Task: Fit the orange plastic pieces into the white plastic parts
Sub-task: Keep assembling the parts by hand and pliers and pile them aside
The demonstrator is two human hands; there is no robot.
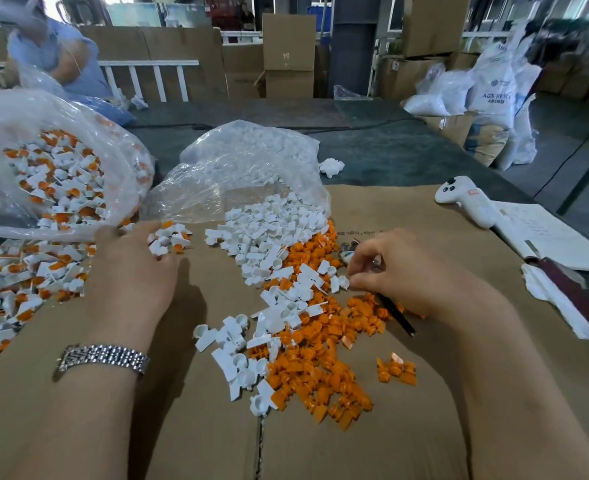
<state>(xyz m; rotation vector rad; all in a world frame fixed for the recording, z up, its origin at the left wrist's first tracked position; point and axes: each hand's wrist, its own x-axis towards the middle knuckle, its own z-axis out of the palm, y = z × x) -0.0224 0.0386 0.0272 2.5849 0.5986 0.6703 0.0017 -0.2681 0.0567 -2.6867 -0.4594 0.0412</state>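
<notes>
Wristwatch (102, 358) on flat-fingered left hand (133, 271); right hand (390, 271) pinching thin dark tool (395, 311), tip toward camera.

Left wrist: a silver metal watch band (102, 361) with fine ribbed links circles it, just below the left hand (132, 271).
Forearms: both are bare, no sleeves showing.
Right hand (397, 268): no ring, glove or band visible.
</notes>
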